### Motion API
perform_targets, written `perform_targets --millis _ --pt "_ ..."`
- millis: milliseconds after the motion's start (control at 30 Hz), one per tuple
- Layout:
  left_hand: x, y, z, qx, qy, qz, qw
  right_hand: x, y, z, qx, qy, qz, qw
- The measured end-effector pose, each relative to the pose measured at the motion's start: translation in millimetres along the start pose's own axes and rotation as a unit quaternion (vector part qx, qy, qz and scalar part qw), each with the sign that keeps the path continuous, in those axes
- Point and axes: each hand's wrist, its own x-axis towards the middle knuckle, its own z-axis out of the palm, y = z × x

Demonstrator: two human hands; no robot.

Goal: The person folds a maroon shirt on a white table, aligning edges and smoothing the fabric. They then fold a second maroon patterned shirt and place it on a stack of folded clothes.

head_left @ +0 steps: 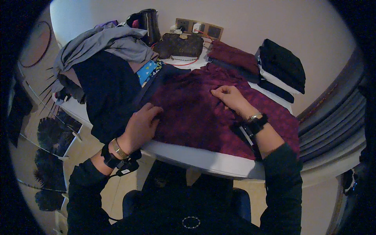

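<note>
A maroon patterned garment (188, 123) lies spread, with creases, over the front of the white table (205, 157). My right hand (230, 98) is over its upper middle, thumb and forefinger pinched together at a fold of the cloth. At the garment's left edge is my left hand (144, 124), fingers curled; whether cloth is between them is hidden. Both wrists carry a bracelet and a strapped black device. Just left of the garment, a black cloth (113, 94) hangs over the table's edge.
Grey clothing (102, 44) is heaped at the back left. Behind stand a kettle (149, 26) and a brown handbag (186, 45) below wall sockets (199, 28). Folded maroon cloth (235, 55) and a folded dark stack (282, 67) lie back right. A grey curtain (332, 129) hangs at right.
</note>
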Motion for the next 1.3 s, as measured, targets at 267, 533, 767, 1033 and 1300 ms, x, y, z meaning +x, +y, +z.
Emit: perform_targets --millis 267,533,767,1033,1300 --pt "14 24 -4 0.087 -0.061 0.122 0.987 -78 -7 -8 -0.204 0.029 -0.183 0.961" --pt "43 21 22 0.034 -0.173 0.165 0.97 -90 17 -20 -0.214 0.162 -0.14 0.953" --pt "112 -14 34 0.007 -0.15 0.03 0.988 -95 28 -23 -0.091 0.075 -0.095 0.988" --pt "165 -45 85 -0.041 -0.085 0.107 0.99 -83 16 -11 -0.28 0.041 -0.262 0.923" --pt "151 -46 88 -0.036 -0.114 -0.007 0.993 -73 35 -27 -0.156 0.022 -0.258 0.953"
